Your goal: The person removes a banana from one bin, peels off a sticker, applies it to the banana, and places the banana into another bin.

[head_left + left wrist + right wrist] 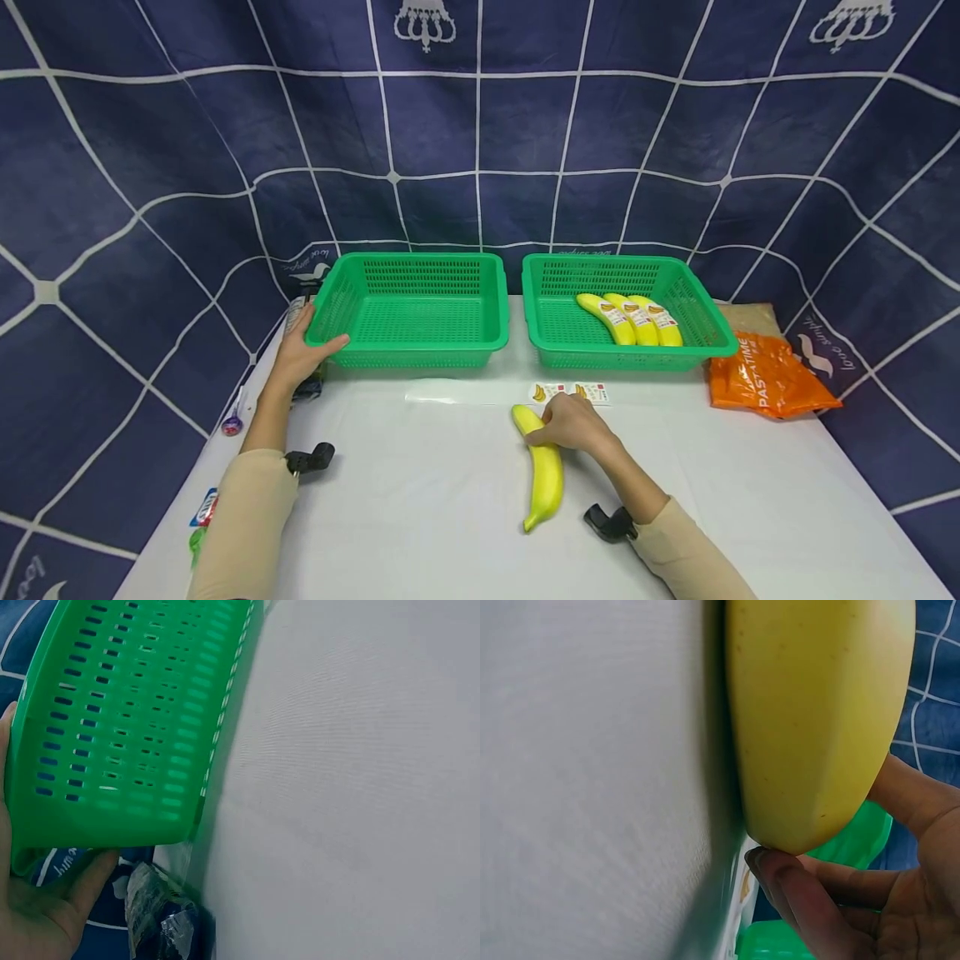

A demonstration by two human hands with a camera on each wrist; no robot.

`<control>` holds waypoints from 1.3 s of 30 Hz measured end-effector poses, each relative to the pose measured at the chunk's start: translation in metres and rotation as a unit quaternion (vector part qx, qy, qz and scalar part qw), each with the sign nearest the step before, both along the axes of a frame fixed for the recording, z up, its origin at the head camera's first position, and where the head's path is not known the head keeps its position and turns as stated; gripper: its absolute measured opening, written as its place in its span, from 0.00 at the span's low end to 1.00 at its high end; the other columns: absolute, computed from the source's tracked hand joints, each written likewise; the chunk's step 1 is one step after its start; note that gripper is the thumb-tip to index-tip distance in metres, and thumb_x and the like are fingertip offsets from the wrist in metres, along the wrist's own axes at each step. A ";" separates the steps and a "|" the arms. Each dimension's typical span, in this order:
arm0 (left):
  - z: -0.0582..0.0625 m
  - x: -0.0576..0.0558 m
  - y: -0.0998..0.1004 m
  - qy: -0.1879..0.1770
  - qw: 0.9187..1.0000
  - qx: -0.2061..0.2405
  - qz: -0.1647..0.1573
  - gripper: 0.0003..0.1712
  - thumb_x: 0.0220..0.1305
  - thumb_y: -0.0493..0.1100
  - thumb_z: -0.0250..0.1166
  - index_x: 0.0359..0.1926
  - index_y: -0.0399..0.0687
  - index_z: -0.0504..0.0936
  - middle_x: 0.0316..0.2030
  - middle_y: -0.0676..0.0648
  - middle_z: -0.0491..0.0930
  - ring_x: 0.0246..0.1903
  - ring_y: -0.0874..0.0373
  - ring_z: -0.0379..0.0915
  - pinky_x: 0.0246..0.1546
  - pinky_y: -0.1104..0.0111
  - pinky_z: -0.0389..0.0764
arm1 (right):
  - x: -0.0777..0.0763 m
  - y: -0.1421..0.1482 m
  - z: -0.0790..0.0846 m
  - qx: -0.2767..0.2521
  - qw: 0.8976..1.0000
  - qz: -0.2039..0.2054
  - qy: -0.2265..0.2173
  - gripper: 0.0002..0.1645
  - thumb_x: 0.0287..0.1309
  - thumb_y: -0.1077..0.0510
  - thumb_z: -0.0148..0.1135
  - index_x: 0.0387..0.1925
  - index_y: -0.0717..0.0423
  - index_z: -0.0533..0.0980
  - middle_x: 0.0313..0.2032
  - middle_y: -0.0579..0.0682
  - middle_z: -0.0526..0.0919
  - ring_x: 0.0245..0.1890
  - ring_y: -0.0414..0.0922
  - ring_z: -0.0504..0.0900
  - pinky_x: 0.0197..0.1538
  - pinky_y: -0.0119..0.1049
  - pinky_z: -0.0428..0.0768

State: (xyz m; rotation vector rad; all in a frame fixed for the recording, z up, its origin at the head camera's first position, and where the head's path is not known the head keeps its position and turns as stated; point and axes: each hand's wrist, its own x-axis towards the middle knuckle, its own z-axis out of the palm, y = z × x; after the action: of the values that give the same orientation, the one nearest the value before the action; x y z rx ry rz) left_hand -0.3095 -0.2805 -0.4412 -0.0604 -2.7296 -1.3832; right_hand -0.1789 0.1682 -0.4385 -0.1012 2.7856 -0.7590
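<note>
At the left end of the left green basket point(420, 357), my left hand point(298, 354) grips the rim, thumb near the front corner. The left wrist view shows this basket's slotted wall point(127, 712) with the hand around its end. My right hand point(576, 423) holds a yellow banana point(547, 483) near its upper end, thumb on one side and fingers on the other. That banana lies on the white table, its stem end toward me. Just beyond the hand is a clear strip point(465, 392) carrying two banana stickers point(547, 392).
The right green basket point(615, 358) contains three stickered bananas point(633, 321). An orange pasta bag point(772, 379) lies to its right. Along the left edge are a dark crinkled package point(161, 915), a lollipop point(232, 425) and small wrapped items point(205, 507). A blue curtain point(450, 150) hangs behind.
</note>
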 end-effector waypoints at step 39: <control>0.002 0.113 0.179 0.305 0.882 -0.306 -0.189 0.46 0.58 0.63 0.67 0.69 0.41 0.67 0.65 0.42 0.72 0.64 0.46 0.69 0.66 0.53 0.70 | 0.000 -0.002 0.000 0.009 1.000 0.004 -0.019 0.23 0.41 0.44 0.77 0.09 0.52 0.76 0.09 0.41 0.63 0.12 0.37 0.59 0.17 0.28 0.54</control>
State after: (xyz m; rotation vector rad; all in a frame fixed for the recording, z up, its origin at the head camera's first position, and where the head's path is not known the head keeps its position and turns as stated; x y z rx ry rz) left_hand -0.1969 -0.1012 -0.4389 -0.9298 -2.5173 -0.3528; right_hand -0.1786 0.1662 -0.4382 -0.0923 2.7539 -0.7252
